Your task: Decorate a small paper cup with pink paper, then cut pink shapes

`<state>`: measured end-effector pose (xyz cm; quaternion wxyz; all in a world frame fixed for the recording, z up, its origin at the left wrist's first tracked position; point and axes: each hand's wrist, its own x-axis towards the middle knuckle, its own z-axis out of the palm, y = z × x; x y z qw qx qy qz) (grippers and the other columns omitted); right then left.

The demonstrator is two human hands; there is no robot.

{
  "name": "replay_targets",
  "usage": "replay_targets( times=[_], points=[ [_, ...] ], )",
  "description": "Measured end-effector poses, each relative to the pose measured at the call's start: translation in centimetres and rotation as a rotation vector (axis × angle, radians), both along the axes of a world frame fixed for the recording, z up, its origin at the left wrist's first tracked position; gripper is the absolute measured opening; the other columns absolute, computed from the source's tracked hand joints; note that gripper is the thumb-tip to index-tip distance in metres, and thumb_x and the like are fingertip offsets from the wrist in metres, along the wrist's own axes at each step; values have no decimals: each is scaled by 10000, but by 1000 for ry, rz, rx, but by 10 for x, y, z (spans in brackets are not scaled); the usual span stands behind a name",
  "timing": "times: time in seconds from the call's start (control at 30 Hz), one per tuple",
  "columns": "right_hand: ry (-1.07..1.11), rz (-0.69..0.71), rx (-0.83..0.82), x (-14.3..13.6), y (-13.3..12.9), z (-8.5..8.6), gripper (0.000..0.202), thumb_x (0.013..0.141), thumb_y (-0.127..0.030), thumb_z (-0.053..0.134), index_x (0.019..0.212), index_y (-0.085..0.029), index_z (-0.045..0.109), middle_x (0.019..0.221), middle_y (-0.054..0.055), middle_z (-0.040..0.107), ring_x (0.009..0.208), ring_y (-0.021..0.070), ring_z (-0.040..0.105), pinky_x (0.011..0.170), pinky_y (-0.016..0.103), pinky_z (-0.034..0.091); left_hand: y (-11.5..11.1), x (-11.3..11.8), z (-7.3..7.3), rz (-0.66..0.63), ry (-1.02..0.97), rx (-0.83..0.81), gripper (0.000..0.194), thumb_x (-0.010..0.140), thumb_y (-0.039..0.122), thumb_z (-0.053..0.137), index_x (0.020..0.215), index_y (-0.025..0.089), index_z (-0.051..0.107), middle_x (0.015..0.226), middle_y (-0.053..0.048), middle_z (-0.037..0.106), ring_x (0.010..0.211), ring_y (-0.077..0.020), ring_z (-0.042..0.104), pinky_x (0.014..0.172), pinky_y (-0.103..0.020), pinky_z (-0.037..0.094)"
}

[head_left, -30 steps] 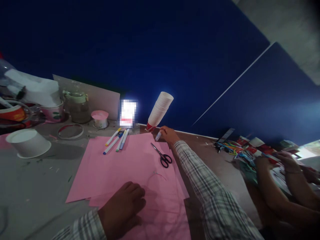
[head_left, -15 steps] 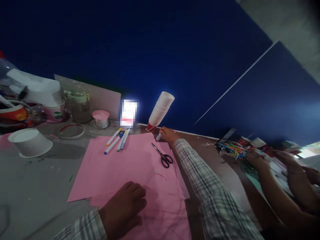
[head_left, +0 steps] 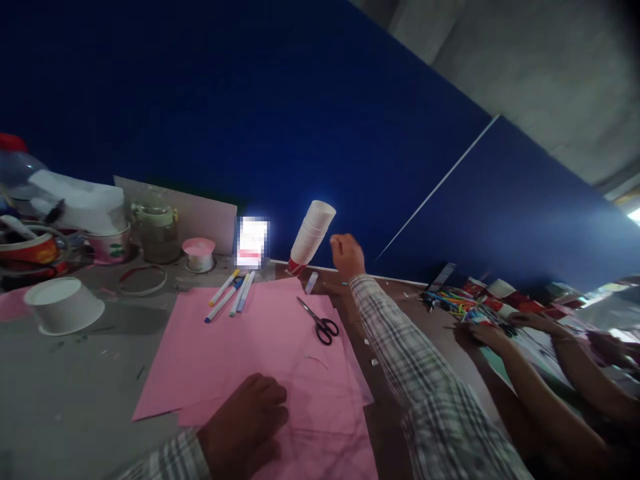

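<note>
My left hand [head_left: 245, 420] rests over the pink paper sheets [head_left: 190, 360] near the front, its fingers loosely bent, the thumb apart and nothing seen in it. Raised beside a leaning stack of white paper cups [head_left: 314, 230], my right hand [head_left: 349, 258] has its fingers curled in, and no object shows in it. A small pale tube [head_left: 311, 283] stands by the far edge of the paper, just left of that hand. Black-handled scissors [head_left: 320, 323] lie on the sheets at the right. Several capped markers [head_left: 224, 299] lie at the paper's far edge.
To the left are an upturned white tub [head_left: 65, 307], a tape ring [head_left: 143, 280], a small pink-topped cup [head_left: 199, 255] and a glass jar [head_left: 159, 233]. A lit screen [head_left: 251, 241] stands against the blue wall. Another person's hands [head_left: 493, 337] work at the right beside colourful strands [head_left: 460, 301].
My right hand has let go of the small tube and lifted up and to the right. The tube now stands alone. My left hand stays over the paper; the view has tilted slightly.
</note>
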<state>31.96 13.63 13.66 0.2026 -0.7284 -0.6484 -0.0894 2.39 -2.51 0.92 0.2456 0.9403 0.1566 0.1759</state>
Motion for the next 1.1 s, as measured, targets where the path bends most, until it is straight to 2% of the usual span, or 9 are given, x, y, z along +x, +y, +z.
replay_targets(
  times=[0.13, 0.23, 0.4, 0.67, 0.8, 0.87, 0.97, 1.03, 1.1],
  points=[
    [-69, 86, 224, -5, 17, 51, 399, 992, -238, 334, 1294, -137, 573, 1365, 167, 511, 1169, 258, 581, 938, 366, 497, 0, 1, -1, 10, -4, 5, 114, 825, 266, 643, 872, 219, 551, 1017, -34, 602, 929, -223, 499, 846, -375, 382],
    [-182, 120, 93, -13, 33, 72, 385, 944, -172, 399, 1283, -134, 577, 1452, 178, 424, 1087, 270, 624, 906, 402, 513, 0, 1, -4, 13, -14, 2, 135, 828, 310, 647, 861, 217, 555, 1015, -40, 602, 929, -228, 499, 851, -380, 383],
    [-244, 114, -103, -16, 51, 78, 275, 933, -122, 394, 1046, -125, 645, 1279, 182, 553, 996, 264, 643, 882, 403, 508, 0, 1, -10, 11, -40, 7, 149, 857, 344, 626, 862, 211, 560, 1004, -48, 596, 933, -229, 499, 857, -382, 383],
    [-160, 111, -34, -4, 59, 85, 151, 893, -190, 503, 940, -154, 642, 1266, 153, 522, 900, 229, 627, 844, 414, 518, -1, 1, -11, 30, -36, -12, 117, 829, 306, 641, 867, 220, 572, 997, -35, 600, 949, -229, 504, 870, -385, 387],
    [-76, 133, 60, 2, 62, 104, 90, 837, -201, 582, 848, -144, 650, 1190, 140, 547, 955, 219, 615, 902, 395, 508, 0, 1, -9, 26, -37, -9, 139, 796, 275, 669, 847, 211, 556, 996, -38, 607, 942, -232, 517, 856, -385, 397],
    [22, 147, 203, 5, 57, 118, 111, 856, -212, 561, 788, -152, 625, 1108, 127, 573, 982, 210, 602, 913, 378, 498, 0, 1, -11, 22, -42, -6, 144, 783, 255, 673, 831, 205, 547, 1001, -43, 612, 937, -234, 529, 853, -391, 407],
    [489, 258, 558, -1, 28, 130, 214, 906, -317, 536, 735, -189, 551, 840, 44, 584, 774, 153, 595, 736, 308, 518, 1, 0, -18, 48, -97, -38, 109, 763, 188, 642, 828, 205, 556, 990, -47, 626, 913, -229, 555, 844, -390, 443],
    [894, 395, 548, -16, -9, 116, 280, 933, -415, 506, 743, -211, 518, 679, -22, 529, 570, 105, 528, 570, 244, 473, 4, -1, -22, 115, -184, -89, 182, 768, 150, 601, 935, 220, 593, 1047, -62, 645, 956, -238, 585, 856, -386, 481],
    [1290, 414, 352, -39, -56, 80, 285, 904, -442, 555, 738, -213, 517, 580, -54, 495, 459, 84, 456, 461, 203, 407, 10, -4, -24, 256, -303, -152, 342, 823, 182, 572, 1160, 240, 577, 1165, -97, 646, 1076, -263, 602, 927, -408, 504]
  ],
)
